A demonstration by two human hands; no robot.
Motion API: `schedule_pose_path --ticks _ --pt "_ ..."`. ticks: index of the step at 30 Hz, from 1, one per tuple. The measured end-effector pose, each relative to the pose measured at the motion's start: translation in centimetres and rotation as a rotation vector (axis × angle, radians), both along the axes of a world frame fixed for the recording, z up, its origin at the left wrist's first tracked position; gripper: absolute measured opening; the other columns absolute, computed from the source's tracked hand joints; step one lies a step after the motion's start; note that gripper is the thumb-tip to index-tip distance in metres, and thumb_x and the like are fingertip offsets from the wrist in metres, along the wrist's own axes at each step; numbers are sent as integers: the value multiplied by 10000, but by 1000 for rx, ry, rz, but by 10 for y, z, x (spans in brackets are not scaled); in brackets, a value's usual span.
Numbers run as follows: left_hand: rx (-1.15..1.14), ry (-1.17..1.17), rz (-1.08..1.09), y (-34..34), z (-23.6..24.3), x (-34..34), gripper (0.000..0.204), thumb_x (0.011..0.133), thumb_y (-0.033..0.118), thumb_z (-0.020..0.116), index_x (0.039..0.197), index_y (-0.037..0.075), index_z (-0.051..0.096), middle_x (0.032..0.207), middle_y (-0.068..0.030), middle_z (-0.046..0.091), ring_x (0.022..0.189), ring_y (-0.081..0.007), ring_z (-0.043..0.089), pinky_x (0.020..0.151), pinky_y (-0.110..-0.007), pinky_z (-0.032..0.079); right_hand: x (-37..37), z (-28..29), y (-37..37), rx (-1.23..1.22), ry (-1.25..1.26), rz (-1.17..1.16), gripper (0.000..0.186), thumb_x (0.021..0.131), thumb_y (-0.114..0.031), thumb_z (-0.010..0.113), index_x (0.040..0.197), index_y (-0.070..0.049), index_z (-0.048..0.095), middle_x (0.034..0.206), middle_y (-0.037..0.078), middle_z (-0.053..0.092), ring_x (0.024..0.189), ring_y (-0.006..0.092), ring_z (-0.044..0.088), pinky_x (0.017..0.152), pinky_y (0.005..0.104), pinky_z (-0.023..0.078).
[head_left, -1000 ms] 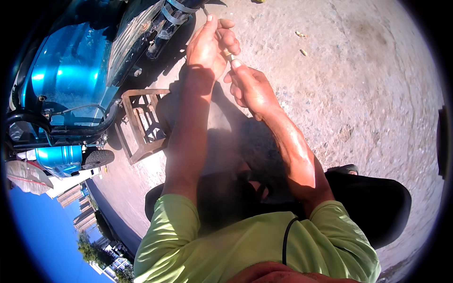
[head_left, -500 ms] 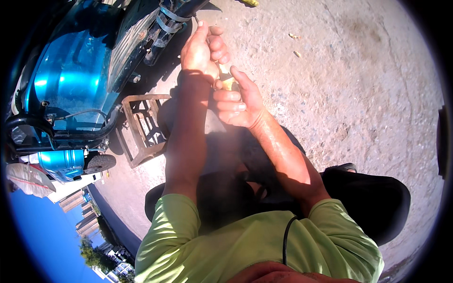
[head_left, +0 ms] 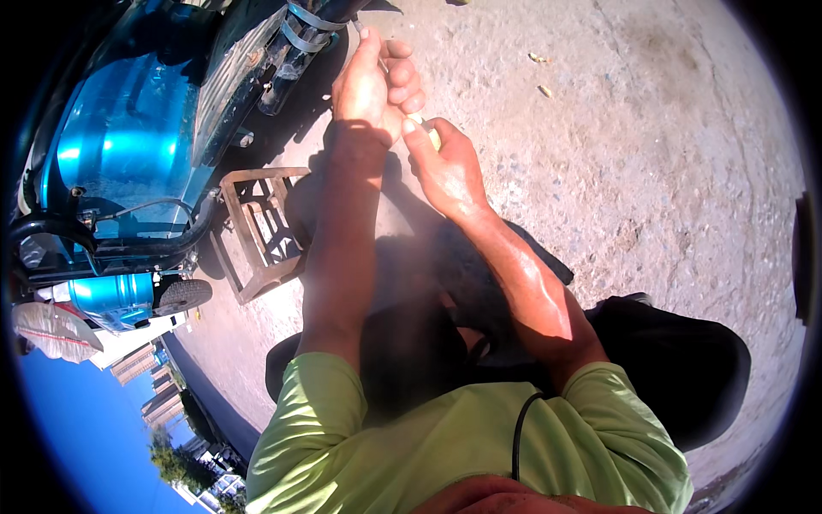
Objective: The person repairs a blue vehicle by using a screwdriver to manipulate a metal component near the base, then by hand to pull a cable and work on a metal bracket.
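My left hand is raised in front of me. Its fingers are curled toward the palm and its thumb points up, and whatever they may hold is hidden. Just below and to its right, my right hand closes on a small pale yellow piece whose kind I cannot make out. The right thumb reaches up to the heel of the left palm. Some of the same pale colour shows between the left fingertips and the right thumb.
A rusty metal frame stool stands left of my left forearm. Beyond it is a vehicle with a shiny blue body and a small wheel. Pale yellow scraps lie on the rough concrete ground.
My right hand has turned over, its knuckles now facing up, and shifted slightly up and right. Less of the pale yellow piece shows. My left hand has barely moved.
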State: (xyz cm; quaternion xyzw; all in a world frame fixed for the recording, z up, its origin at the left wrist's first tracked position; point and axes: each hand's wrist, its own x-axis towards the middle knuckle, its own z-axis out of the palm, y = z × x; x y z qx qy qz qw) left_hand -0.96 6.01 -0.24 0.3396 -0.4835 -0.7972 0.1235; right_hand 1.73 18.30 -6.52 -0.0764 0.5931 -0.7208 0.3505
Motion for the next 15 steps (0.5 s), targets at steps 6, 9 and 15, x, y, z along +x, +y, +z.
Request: schedule_pose_path --ticks 6,9,15 --pt "-43 -47 21 0 4 0 433 1026 451 498 925 34 553 615 8 351 508 -110 314 480 -282 296 -10 -28 5 -918 -1203 465 496 988 -523 480 975 -45 611 635 -34 493 450 74 376 470 246 330" --pt "-64 -64 43 3 7 -2 424 1024 447 508 941 32 546 617 6 363 506 -109 315 481 -281 294 -3 -32 0 -1174 -1380 548 513 997 -539 451 991 -49 603 602 -45 446 431 62 355 460 247 326" --pt "-92 -82 51 2 6 -2 426 1030 443 492 951 28 543 629 -3 389 529 -111 328 496 -282 299 -4 -12 4 -502 -755 281 473 1013 -505 465 989 -61 626 544 -27 460 406 103 392 432 257 295"
